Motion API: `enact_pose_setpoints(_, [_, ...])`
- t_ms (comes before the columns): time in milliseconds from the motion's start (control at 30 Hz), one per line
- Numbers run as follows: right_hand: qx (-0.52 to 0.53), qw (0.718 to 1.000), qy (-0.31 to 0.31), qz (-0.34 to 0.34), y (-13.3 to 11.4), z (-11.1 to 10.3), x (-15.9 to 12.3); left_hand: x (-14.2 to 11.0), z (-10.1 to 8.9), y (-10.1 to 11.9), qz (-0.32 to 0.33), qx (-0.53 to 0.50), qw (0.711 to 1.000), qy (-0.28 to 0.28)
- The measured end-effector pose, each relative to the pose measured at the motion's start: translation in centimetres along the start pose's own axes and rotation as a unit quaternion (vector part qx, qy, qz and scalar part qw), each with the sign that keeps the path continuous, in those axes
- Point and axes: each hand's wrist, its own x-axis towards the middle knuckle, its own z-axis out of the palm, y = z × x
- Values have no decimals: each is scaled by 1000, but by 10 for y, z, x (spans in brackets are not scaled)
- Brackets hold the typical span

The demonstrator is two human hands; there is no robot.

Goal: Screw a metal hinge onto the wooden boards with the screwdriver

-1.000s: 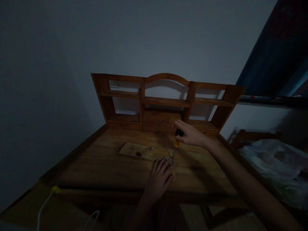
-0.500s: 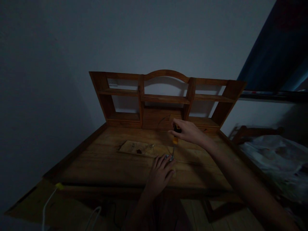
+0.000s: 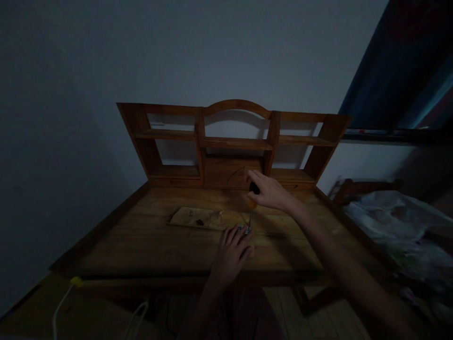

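Note:
My right hand is closed around the black and yellow handle of a screwdriver. Its thin shaft points down, with the tip at a small shiny part on the desk. My left hand lies flat beside that part, fingers stretched forward and a little apart, fingertips against it. What the part is cannot be made out in the dim light, and the fingers cover some of it. Just left of the fingertips is a torn, flat tan piece with a dark spot and loose bits on it.
The wooden desk carries a low shelf unit along its back, against the wall. White plastic bags lie on the right beyond the desk edge. A white cable with a yellow end hangs at the front left.
The view has shifted slightly, so the desk sits further left. My right hand still grips the screwdriver at the small part, and my left hand stays flat beside it.

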Motion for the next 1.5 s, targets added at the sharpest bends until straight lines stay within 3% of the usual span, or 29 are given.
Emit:
enact_pose_setpoints(233, [-72, 992, 53, 84, -14, 15, -5, 1, 0, 1, 2, -2, 1000, 6])
enact_pose_setpoints(400, [-9, 983, 139, 121, -23, 28, -15, 0, -3, 4, -2, 0, 1000, 14])
enact_pose_setpoints(567, [-25, 980, 135, 145, -19, 35, -18, -1, -6, 6, -6, -6, 999, 31])
enact_pose_setpoints(800, [45, 984, 140, 102, -12, 36, -19, -2, -4, 4, -13, 0, 1000, 25])
enact_pose_setpoints(1500, [78, 984, 148, 64, -8, 36, -19, -1, -2, 3, -16, -9, 999, 31])
